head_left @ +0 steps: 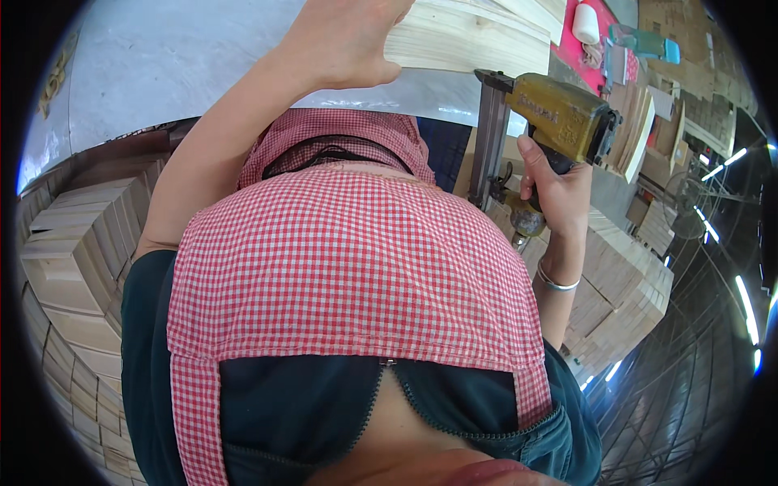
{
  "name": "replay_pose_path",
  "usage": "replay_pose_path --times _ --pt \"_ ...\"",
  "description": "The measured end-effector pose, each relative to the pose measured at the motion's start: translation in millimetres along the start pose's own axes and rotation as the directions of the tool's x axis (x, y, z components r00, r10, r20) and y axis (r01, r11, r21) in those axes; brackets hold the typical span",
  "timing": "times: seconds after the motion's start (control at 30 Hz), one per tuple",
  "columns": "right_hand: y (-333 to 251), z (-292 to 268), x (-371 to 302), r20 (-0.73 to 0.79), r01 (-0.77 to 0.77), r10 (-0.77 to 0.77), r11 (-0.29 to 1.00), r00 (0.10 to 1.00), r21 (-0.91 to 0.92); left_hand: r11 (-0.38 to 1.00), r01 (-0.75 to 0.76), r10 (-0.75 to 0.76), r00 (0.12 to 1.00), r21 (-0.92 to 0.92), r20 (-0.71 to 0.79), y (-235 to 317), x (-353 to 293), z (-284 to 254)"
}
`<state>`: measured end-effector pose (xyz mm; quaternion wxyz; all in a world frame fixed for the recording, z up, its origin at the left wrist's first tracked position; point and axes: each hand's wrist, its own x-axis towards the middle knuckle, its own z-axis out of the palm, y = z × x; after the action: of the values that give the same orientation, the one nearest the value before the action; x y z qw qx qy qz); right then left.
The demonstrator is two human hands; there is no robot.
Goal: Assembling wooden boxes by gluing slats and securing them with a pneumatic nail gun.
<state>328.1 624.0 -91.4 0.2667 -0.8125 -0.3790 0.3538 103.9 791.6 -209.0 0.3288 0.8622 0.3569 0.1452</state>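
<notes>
My right hand (559,190) is wrapped round the black grip of a yellow nail gun (555,113). The gun's long dark magazine (489,138) hangs down in front of the table edge, and its nose lies close to the near right corner of some pale wooden boards (474,40). Over the table, my left hand (348,40) is at the left end of these boards, its thumb held apart from the fingers. Most of its fingertips are cut off by the top of the view, and I cannot tell whether it presses on the wood.
The table has a pale grey, shiny top (178,65). Stacked wooden boxes (73,267) stand at my left, and more wooden stacks (616,283) at my right. Beyond the gun, a white roll (585,24) lies on a pink surface (571,57), near a teal object (648,44).
</notes>
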Motion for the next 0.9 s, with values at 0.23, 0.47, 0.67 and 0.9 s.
replay_pose_path --times 0.23,0.47,0.67,0.9 --pt "-14.6 5.4 -6.9 -0.079 0.006 -0.009 0.999 0.997 -0.045 0.988 0.013 -0.001 0.997 -0.153 0.079 -16.8 -10.3 -3.6" --pt "-32.5 30.4 -20.5 -0.004 0.101 -0.101 0.991 0.995 -0.085 0.929 0.022 0.024 0.993 -0.368 0.119 -44.6 -28.4 -4.4" --pt "-38.6 54.6 -27.1 0.106 0.161 -0.148 0.979 0.983 -0.125 0.891 0.002 0.048 0.994 -0.454 0.099 -40.2 -24.7 0.7" --pt "-42.9 64.5 -27.9 0.106 0.142 -0.126 0.977 0.986 -0.16 0.874 -0.064 0.085 0.996 -0.482 0.023 -45.6 -23.7 10.1"
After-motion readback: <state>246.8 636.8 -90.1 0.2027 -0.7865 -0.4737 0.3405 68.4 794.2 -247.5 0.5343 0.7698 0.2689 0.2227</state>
